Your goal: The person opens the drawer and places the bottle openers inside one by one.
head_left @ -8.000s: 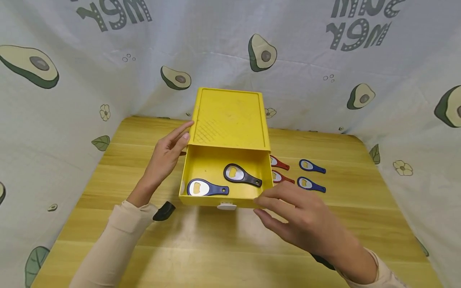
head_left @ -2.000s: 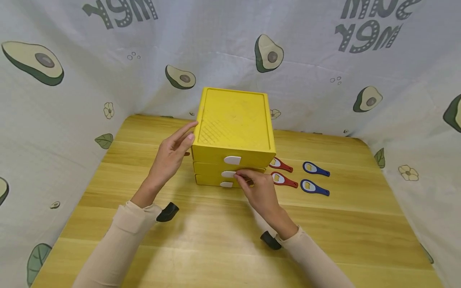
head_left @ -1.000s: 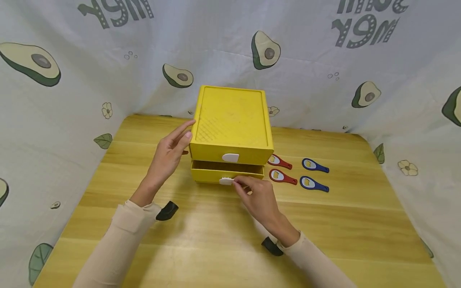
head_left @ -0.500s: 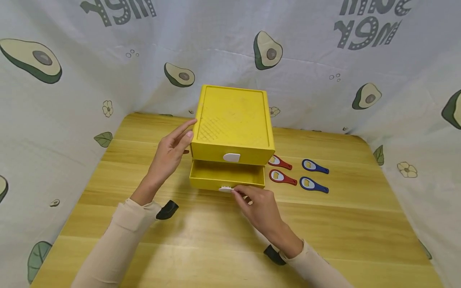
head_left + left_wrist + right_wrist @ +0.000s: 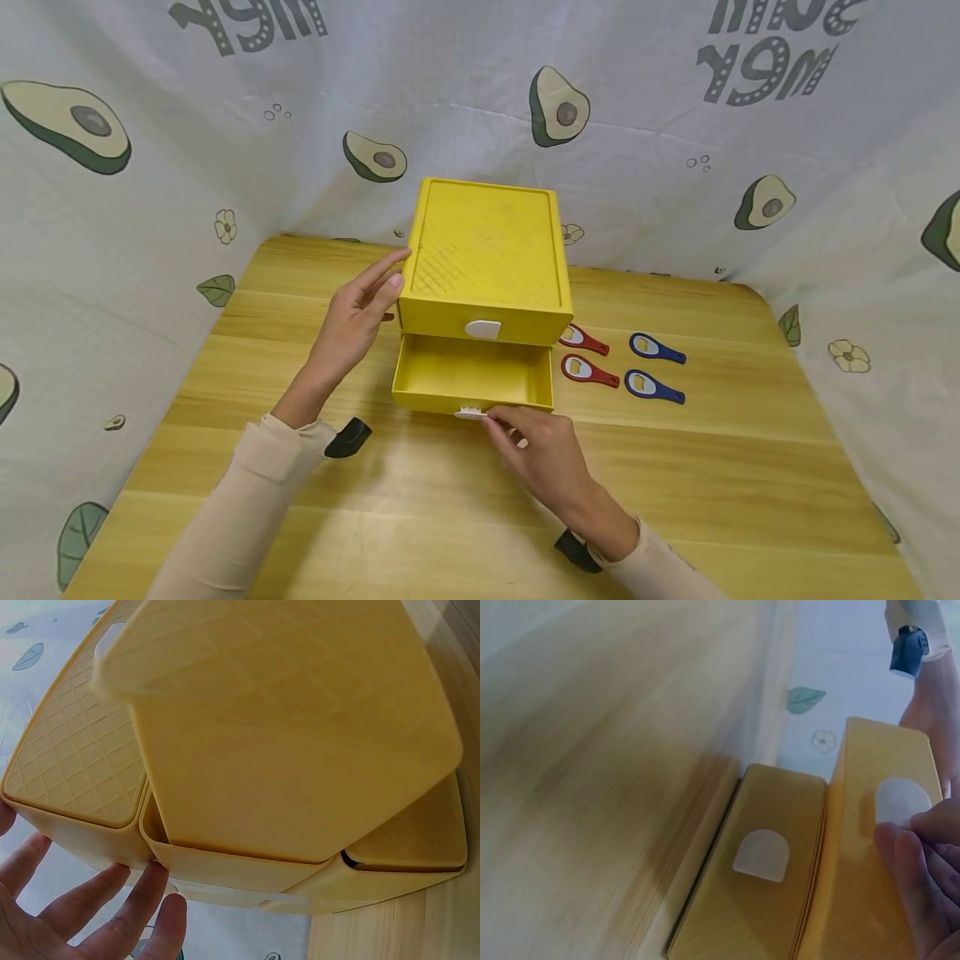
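A yellow chest of small drawers [image 5: 487, 242] stands on the table with its middle drawer [image 5: 472, 371] pulled out; nothing lies in the part that shows. At that drawer's front, my right hand [image 5: 543, 454] pinches the white handle [image 5: 469, 412] between thumb and fingers, seen close in the right wrist view on the handle [image 5: 901, 799]. My left hand [image 5: 348, 325] rests against the chest's left side, its fingers [image 5: 90, 900] extended along the wall. The top drawer, with its white tab [image 5: 482, 329], is closed, as is the bottom drawer [image 5: 742, 900].
Right of the chest lie two red bottle openers [image 5: 591, 371], the farther one partly hidden by the chest, and two blue bottle openers [image 5: 655, 387]. A white avocado-print cloth [image 5: 465, 75] surrounds the wooden table [image 5: 720, 483] at the back and sides.
Earlier the top drawer stood out with two bottle openers inside; it is now closed. My right hand has moved to the middle drawer's handle and drawn that drawer toward me. My left hand stays put.
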### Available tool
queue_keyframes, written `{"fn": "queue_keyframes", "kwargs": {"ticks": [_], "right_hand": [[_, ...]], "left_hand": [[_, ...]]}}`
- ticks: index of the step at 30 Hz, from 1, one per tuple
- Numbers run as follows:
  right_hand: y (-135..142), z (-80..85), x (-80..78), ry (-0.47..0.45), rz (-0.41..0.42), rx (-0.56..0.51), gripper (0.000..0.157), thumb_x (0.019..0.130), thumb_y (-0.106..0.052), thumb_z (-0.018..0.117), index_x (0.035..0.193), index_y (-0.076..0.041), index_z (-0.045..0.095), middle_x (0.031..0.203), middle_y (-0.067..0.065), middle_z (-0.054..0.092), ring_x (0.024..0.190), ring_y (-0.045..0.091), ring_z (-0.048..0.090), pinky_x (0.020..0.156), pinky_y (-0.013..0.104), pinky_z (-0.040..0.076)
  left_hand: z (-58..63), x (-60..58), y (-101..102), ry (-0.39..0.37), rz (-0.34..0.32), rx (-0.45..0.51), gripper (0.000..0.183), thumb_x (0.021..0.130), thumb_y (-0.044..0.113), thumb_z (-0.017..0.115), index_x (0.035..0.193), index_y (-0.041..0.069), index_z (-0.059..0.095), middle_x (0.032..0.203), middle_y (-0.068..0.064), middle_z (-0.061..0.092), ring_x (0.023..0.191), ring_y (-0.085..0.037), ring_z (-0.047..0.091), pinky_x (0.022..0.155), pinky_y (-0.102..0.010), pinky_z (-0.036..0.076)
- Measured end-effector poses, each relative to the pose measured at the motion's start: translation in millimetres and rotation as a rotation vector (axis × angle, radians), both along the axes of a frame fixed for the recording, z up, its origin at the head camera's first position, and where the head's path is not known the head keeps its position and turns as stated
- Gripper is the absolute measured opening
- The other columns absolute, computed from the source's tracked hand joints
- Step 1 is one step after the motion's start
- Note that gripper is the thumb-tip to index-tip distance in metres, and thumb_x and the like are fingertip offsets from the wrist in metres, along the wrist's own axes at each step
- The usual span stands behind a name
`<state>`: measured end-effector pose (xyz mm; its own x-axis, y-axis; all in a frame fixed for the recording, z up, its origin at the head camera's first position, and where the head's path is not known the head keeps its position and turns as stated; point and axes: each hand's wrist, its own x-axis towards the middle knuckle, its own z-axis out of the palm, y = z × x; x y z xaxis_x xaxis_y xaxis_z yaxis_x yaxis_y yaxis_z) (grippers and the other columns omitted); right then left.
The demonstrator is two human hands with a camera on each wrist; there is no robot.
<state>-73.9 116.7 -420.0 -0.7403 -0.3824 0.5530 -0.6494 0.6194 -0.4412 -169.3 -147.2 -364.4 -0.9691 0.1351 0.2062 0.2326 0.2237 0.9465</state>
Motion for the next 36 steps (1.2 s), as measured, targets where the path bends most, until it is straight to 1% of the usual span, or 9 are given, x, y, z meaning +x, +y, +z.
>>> {"fn": "queue_keyframes", "kwargs": {"ticks": [7, 11, 14, 18, 20, 25, 32, 36], "right_hand": [[0, -0.3, 7.8, 0.014, 0.014, -0.013, 0.009, 0.079, -0.003, 0.082, 0.086, -0.006, 0.076, 0.077, 0.000, 0.075, 0.062, 0.003, 0.067, 0.054, 0.013, 0.051], [1, 0.5, 12.7, 0.014, 0.020, -0.008, 0.012, 0.077, -0.002, 0.083, 0.086, -0.006, 0.076, 0.077, -0.001, 0.075, 0.060, 0.002, 0.065, 0.053, 0.014, 0.051], [2, 1.2, 16.1, 0.024, 0.028, -0.009, 0.014, 0.075, -0.001, 0.084, 0.085, -0.007, 0.076, 0.077, -0.001, 0.075, 0.058, 0.002, 0.064, 0.053, 0.014, 0.051], [2, 2.2, 21.4, 0.037, 0.036, -0.010, 0.013, 0.076, -0.002, 0.083, 0.085, -0.008, 0.076, 0.077, -0.002, 0.075, 0.057, 0.001, 0.063, 0.053, 0.015, 0.051], [3, 2.5, 24.4, 0.037, 0.038, -0.006, 0.012, 0.077, -0.003, 0.083, 0.084, -0.008, 0.076, 0.076, -0.002, 0.075, 0.057, 0.000, 0.062, 0.052, 0.014, 0.050], [3, 2.2, 30.5, 0.028, 0.048, -0.009, 0.015, 0.074, -0.001, 0.084, 0.085, -0.008, 0.076, 0.076, -0.003, 0.074, 0.057, -0.001, 0.061, 0.053, 0.012, 0.050], [3, 0.1, 31.5, 0.040, 0.061, -0.030, 0.016, 0.074, 0.000, 0.084, 0.086, -0.008, 0.076, 0.077, -0.002, 0.075, 0.058, 0.000, 0.062, 0.054, 0.012, 0.050], [5, 0.5, 31.9, 0.024, 0.064, -0.041, 0.018, 0.074, 0.000, 0.084, 0.087, -0.009, 0.077, 0.078, -0.003, 0.075, 0.058, -0.001, 0.062, 0.054, 0.013, 0.051]], "left_hand": [[0.5, 0.6, 0, 0.005, -0.002, 0.000, 0.043, 0.106, 0.037, 0.049, 0.149, 0.035, 0.049, 0.151, 0.001, 0.050, 0.123, -0.023, 0.056, 0.090, -0.050, 0.052], [0.5, 0.3, 0, 0.006, -0.001, 0.002, 0.043, 0.106, 0.037, 0.049, 0.149, 0.034, 0.049, 0.151, 0.002, 0.050, 0.123, -0.022, 0.056, 0.090, -0.049, 0.052], [0.3, -0.3, 0, 0.006, 0.001, 0.002, 0.043, 0.106, 0.037, 0.049, 0.149, 0.034, 0.049, 0.151, 0.002, 0.050, 0.125, -0.022, 0.056, 0.090, -0.049, 0.052], [0.4, -0.4, 0, 0.006, -0.001, 0.001, 0.042, 0.106, 0.037, 0.049, 0.149, 0.034, 0.049, 0.150, 0.000, 0.051, 0.126, -0.022, 0.055, 0.090, -0.049, 0.052], [0.4, -0.5, 0, 0.006, -0.002, 0.001, 0.043, 0.106, 0.036, 0.049, 0.149, 0.034, 0.049, 0.150, -0.001, 0.051, 0.126, -0.022, 0.055, 0.090, -0.049, 0.052], [0.0, -0.4, 0, 0.004, 0.000, 0.001, 0.043, 0.106, 0.036, 0.048, 0.149, 0.034, 0.049, 0.150, -0.002, 0.051, 0.128, -0.022, 0.054, 0.091, -0.050, 0.051], [-0.3, 0.1, 0, 0.005, -0.003, 0.013, 0.042, 0.106, 0.036, 0.048, 0.149, 0.033, 0.049, 0.150, -0.003, 0.051, 0.129, -0.023, 0.054, 0.092, -0.052, 0.051], [0.1, 0.0, 1, 0.005, -0.002, 0.015, 0.042, 0.106, 0.036, 0.048, 0.149, 0.033, 0.049, 0.148, -0.005, 0.054, 0.127, -0.023, 0.055, 0.091, -0.052, 0.051]]}}
